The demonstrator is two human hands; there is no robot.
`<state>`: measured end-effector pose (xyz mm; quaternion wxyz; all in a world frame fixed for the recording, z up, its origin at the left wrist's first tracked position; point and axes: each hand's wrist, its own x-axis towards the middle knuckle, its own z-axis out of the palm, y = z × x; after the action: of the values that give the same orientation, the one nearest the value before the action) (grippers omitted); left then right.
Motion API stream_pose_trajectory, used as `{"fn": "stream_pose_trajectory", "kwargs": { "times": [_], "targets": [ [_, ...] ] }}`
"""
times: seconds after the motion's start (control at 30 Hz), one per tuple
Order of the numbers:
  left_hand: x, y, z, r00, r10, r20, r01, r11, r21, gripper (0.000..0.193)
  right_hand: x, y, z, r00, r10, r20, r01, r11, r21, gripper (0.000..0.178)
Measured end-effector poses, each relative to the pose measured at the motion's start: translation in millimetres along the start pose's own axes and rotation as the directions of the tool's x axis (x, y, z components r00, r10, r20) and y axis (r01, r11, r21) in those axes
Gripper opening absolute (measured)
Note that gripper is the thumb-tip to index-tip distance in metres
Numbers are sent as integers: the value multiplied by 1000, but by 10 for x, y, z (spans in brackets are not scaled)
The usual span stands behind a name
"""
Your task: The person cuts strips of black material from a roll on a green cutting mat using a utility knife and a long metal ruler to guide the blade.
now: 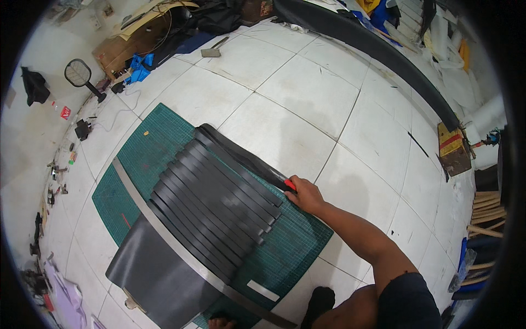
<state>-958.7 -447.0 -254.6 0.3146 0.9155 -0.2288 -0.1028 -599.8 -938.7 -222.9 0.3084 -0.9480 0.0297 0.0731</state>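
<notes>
My right hand (305,196) is closed around a red-handled cutter (290,185), beside the right end of some long dark strips (241,156) along the far edge of the green cutting mat (296,257). More black strips (219,197) lie side by side across the mat. A long metal ruler (164,233) runs over the mat, between these strips and a wide black sheet (159,268). At the bottom edge, near the ruler's lower end, only a few fingers of my left hand (221,323) show; their grip is hidden.
A short white strip (263,290) lies on the mat's near right. My dark-covered foot (320,304) rests on the tiles beside it. A long black roll (378,49) crosses the far right, by a box (453,151). A racket-shaped swatter (79,74) leans at the left wall.
</notes>
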Motion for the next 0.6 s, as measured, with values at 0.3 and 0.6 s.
{"fn": "stream_pose_trajectory", "kwargs": {
  "times": [0.3, 0.6],
  "targets": [
    [165, 4, -114, 979, 31, 201, -29, 1000, -13, 40, 90, 267, 47, 990, -47, -137, 24, 986, -162, 28],
    [19, -123, -17, 988, 53, 147, -56, 998, 14, 39, 10, 274, 23, 982, -51, -180, 29, 992, -122, 33]
  ]
}}
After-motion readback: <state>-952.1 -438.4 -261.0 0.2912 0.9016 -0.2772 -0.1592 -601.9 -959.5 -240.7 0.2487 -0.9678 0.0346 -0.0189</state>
